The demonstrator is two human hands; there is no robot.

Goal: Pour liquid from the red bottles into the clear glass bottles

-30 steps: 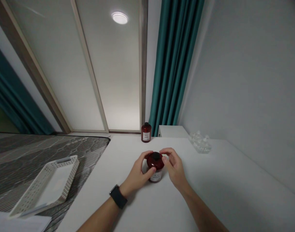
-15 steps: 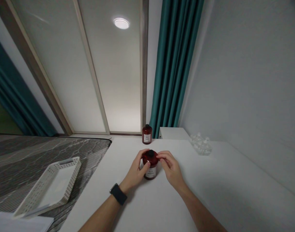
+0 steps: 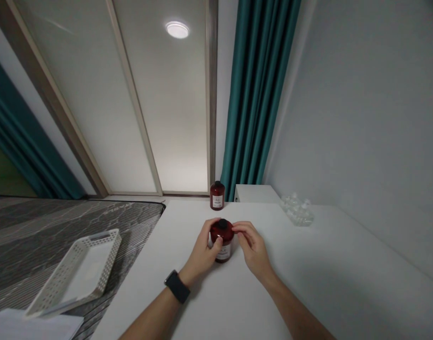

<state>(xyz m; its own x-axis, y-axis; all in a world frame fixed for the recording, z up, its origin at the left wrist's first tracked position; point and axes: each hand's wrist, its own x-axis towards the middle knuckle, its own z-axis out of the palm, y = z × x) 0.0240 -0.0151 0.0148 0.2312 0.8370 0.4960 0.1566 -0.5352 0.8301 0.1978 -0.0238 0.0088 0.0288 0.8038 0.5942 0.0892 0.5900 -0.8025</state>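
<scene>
While upright on the table (image 3: 234, 302), red bottle (image 3: 227, 242) between the hands (image 3: 202, 252) (image 3: 254, 250)

White table (image 3: 223, 307) with two red bottles (image 3: 217, 196) (image 3: 225, 241) and clear items (image 3: 297, 211)

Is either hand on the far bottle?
No, the far bottle stands apart; the left hand and right hand are at the nearer bottle.
</scene>
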